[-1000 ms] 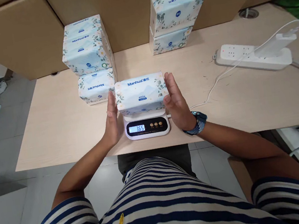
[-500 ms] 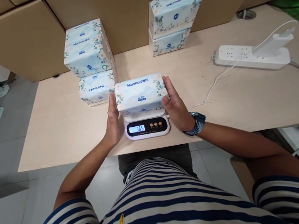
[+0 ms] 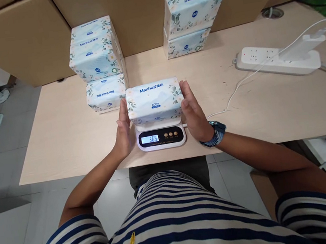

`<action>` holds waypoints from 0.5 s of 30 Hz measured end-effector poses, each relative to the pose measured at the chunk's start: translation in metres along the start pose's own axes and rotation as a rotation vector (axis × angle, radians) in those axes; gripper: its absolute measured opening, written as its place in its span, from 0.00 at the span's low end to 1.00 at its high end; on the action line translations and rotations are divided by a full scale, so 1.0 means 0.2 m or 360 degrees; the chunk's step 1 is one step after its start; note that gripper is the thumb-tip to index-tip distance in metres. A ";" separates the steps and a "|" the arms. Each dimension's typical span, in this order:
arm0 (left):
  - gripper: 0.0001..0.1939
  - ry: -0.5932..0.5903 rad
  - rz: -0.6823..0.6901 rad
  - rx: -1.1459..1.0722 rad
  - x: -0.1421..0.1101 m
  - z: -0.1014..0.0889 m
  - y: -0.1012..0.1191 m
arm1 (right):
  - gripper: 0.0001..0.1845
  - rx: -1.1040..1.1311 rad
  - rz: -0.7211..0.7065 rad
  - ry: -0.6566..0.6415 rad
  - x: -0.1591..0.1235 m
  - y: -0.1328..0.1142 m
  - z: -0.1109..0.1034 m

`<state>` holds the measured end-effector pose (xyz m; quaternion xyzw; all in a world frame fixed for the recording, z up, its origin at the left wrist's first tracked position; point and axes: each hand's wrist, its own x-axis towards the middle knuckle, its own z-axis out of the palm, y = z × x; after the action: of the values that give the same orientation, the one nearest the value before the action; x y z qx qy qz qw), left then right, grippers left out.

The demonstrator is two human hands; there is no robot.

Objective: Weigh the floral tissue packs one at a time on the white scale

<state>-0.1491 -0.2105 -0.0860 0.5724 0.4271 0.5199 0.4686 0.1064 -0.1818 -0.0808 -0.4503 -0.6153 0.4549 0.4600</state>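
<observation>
A pack of tissues, white and pale blue with printed flowers, rests on top of a white digital scale. The scale's lit display shows digits that look like 365. My left hand is upright beside the pack's left end, fingers stretched out and close to it. At the opposite end, my right hand is also open, its thumb just off the pack's edge. Whether the hidden fingertips still touch the pack I cannot tell.
Stacked tissue packs stand at the back left, another stack at the back right. Cardboard boxes line the table's rear. A white power strip lies on the right, its thin cable reaching toward the scale.
My right hand has shifted slightly right, and its thumb has come off the pack's front. The pack stays on the scale with the same reading. The view has tilted a little.
</observation>
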 end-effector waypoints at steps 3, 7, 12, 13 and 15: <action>0.51 0.0004 -0.0010 0.0009 0.00 0.00 0.00 | 0.58 0.0018 -0.0010 0.0067 0.00 0.03 0.01; 0.48 0.0066 0.0037 0.0081 -0.02 0.00 -0.01 | 0.50 0.0015 -0.0072 0.0155 -0.01 0.10 0.02; 0.45 0.0158 0.0021 0.0178 -0.05 -0.01 0.01 | 0.43 -0.0002 -0.0113 0.0232 0.00 0.19 0.04; 0.44 0.0205 0.0048 0.0178 -0.05 -0.01 0.02 | 0.43 0.0011 -0.0097 0.0243 0.01 0.20 0.04; 0.42 0.0364 0.0147 0.0158 -0.05 0.00 0.03 | 0.45 0.0051 -0.0057 0.0275 0.01 0.20 0.03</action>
<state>-0.1509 -0.2217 -0.0816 0.5509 0.4762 0.5810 0.3637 0.1050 -0.1726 -0.1209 -0.4692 -0.5740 0.4159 0.5267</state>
